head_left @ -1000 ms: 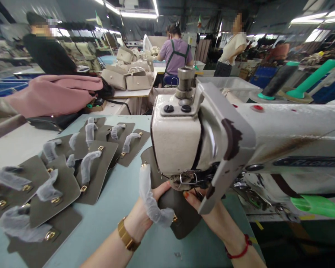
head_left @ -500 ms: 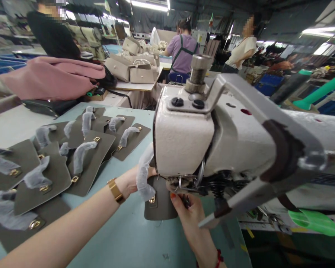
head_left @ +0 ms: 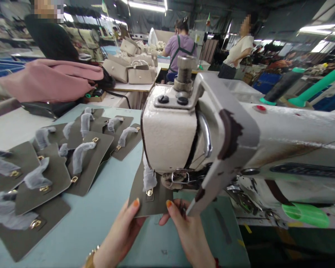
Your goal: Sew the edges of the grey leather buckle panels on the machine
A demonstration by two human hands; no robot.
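A dark grey panel (head_left: 162,201) lies partly under the head of a white sewing machine (head_left: 170,137). On it sits a handle (head_left: 149,178) wrapped in white film, with a gold buckle at its near end. My left hand (head_left: 123,230) pinches the panel's near left corner, thumb on top. At the near right corner my right hand (head_left: 187,227) grips the edge between thumb and fingers, beside the machine's grey metal lever (head_left: 212,178); something small and metallic shows by its fingers, too unclear to name. The machine head hides the panel's far part.
Several grey panels with wrapped handles (head_left: 83,156) overlap on the pale blue table (head_left: 92,230) at left. Behind are pink material (head_left: 53,80), beige bags (head_left: 141,76) and three people. A green tube (head_left: 305,215) is at right.
My left hand has come from the panel's far left side to its near left corner. The panel now shows more of its width. The metal lever and machine appear shifted left.
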